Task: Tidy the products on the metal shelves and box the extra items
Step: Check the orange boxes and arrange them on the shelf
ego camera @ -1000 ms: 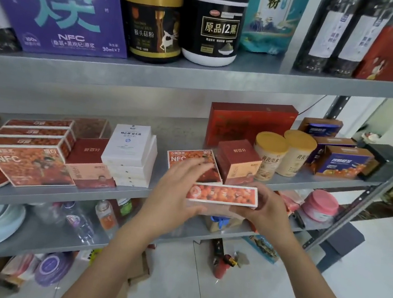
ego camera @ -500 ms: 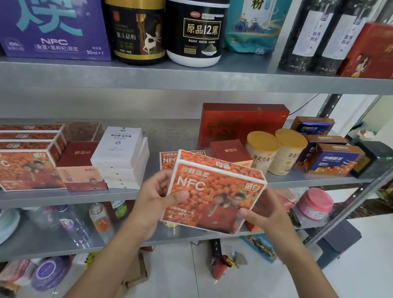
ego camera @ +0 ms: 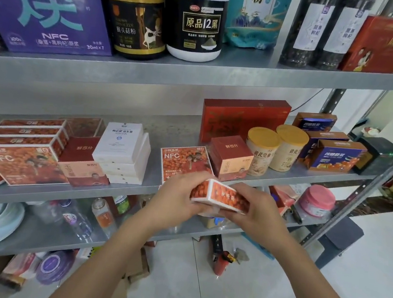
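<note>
Turned since half a second ago: the held orange box (ego camera: pixel 220 196), then upright with its printed face to the camera, now shows a narrow side and a corner, and sits lower.

Landmark: flat NFC box (ego camera: pixel 184 159), lying face up on the middle shelf (ego camera: pixel 152 175).

Item 1, held orange box. In the air just in front of the flat NFC box, at the shelf's front edge, apart from the shelf.

Item 2, left hand (ego camera: pixel 177 196). Fingers curled round the box's left end, gripping it.

Item 3, right hand (ego camera: pixel 257 210). Fingers wrapped over the right end, thumb side up, also gripping. Neither hand is free.

Item 4, matching orange stack (ego camera: pixel 22 147). Well to the left of the flat NFC box, beyond the white boxes (ego camera: pixel 123 152).

Item 5, small red box (ego camera: pixel 230 158). Touching or just beside the flat NFC box on its right; which, I cannot tell.

Item 6, yellow-lidded tubs (ego camera: pixel 277 149). Further right, upright.

Hazards, as judged:
- Box is mid-turn on fingertip holds at its ends; a slip would drop it to the floor below.
- Pushing it in carelessly could shove the flat NFC box or tip the small red box into the tubs.
- A long carry left to the stack risks clipping the white boxes.
</note>
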The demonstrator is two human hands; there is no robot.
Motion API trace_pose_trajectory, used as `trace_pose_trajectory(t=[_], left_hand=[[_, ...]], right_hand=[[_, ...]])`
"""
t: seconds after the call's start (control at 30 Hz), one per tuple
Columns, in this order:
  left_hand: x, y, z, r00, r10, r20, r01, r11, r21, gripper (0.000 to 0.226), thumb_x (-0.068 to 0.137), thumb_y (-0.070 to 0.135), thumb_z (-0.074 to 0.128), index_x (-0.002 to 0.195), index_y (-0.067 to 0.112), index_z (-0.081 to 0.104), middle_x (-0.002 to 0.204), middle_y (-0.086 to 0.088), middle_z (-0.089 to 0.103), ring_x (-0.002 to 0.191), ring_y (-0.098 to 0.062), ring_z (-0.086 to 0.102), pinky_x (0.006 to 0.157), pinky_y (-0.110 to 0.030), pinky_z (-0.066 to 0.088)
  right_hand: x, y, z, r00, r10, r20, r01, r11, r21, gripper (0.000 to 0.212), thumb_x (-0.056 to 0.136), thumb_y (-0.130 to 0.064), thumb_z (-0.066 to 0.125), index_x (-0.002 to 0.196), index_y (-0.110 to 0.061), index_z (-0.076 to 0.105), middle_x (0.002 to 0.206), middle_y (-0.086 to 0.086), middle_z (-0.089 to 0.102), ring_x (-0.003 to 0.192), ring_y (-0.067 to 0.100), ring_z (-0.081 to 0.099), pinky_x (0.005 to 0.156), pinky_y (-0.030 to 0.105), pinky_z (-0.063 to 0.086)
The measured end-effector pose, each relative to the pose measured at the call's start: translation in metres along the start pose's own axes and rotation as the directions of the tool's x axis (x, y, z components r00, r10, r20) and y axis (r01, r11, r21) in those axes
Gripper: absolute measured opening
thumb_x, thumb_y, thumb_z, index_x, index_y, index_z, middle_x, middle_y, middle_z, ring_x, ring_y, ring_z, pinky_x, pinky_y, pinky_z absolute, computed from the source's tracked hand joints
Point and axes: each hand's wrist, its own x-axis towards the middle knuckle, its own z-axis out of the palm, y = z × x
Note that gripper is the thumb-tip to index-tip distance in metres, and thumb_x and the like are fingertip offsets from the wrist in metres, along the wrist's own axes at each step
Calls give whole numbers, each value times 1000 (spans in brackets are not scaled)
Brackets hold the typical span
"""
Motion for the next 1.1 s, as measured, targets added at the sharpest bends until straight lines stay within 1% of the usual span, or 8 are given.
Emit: trace_pose_trajectory(t=[0.1, 0.27, 0.37, 0.5, 0.63, 0.8, 1.0, 1.1], left_hand=[[1, -3, -7, 995, -97, -20, 91, 973, -212, 40, 71, 5, 85, 102, 18, 63, 96, 5, 71, 90, -9, 67, 79, -29, 55], [-3, -21, -20, 969, -239, -62, 147, 762, -630, 49, 63, 16, 85, 107, 16, 64, 101, -5, 75, 92, -24, 73, 70, -28, 59], [1, -24, -21, 958, -282, -62, 150, 669, -728, 66, 50, 38, 94, 106, 20, 65, 105, -8, 74, 96, -28, 72, 74, -31, 59], [5, -22, -17, 943, -323, -84, 153, 642, -751, 80, 47, 43, 95, 115, 17, 60, 108, -5, 73, 100, -23, 70, 76, -28, 57], [4, -9, -10, 835, -505, -217, 216, 664, -716, 60, 69, 41, 74, 125, 27, 56, 122, 7, 65, 113, -11, 63, 84, -30, 55], [-6, 11, -3, 804, -536, 257, 359, 94, -928, 52, 86, 44, 61, 126, 11, 60, 114, -15, 71, 103, -31, 70, 73, -43, 61], [-1, 0, -10, 725, -663, 186, 443, 243, -863, 46, 80, -9, 67, 123, 3, 56, 108, -16, 73, 97, -34, 71, 75, -43, 61], [-3, -12, -23, 757, -649, 71, 419, 399, -816, 60, 73, -14, 70, 125, 11, 52, 108, -12, 73, 96, -32, 71, 82, -51, 58]], right_hand=[[-1, -3, -4, 1000, 6, -7, -4, 975, 221, 54, 71, -21, 86, 120, -22, 63, 102, -19, 65, 95, -3, 59, 75, 12, 46], [-10, 6, -18, 982, 158, -104, -78, 839, 539, 78, 72, -25, 83, 138, -31, 44, 140, -14, 50, 127, 4, 49, 98, 19, 47], [-16, 6, -8, 974, 174, 148, -228, 739, 634, 70, 68, -16, 84, 127, -34, 51, 122, -17, 63, 113, 6, 61, 90, 24, 54], [-14, 5, 1, 972, 235, 0, -186, 770, 611, 47, 69, -9, 84, 107, -27, 64, 100, -19, 71, 94, 3, 68, 74, 14, 53], [-13, 6, 4, 925, 190, -328, -105, 960, 260, 45, 67, -3, 86, 109, -9, 68, 92, -19, 68, 81, -1, 60, 66, 4, 43], [-14, 11, 10, 837, -339, -429, 139, 891, -432, 45, 60, 6, 84, 103, -3, 74, 103, 9, 74, 93, 25, 72, 79, 32, 58], [-20, 24, 17, 884, -437, -168, 316, 822, -473, 60, 73, -24, 81, 128, -16, 59, 135, 4, 59, 131, 20, 50, 110, 47, 36], [-20, 28, 8, 975, -222, -17, 219, 970, -107, 76, 75, -34, 81, 142, -36, 45, 158, -6, 30, 148, 16, 20, 118, 45, 17]])
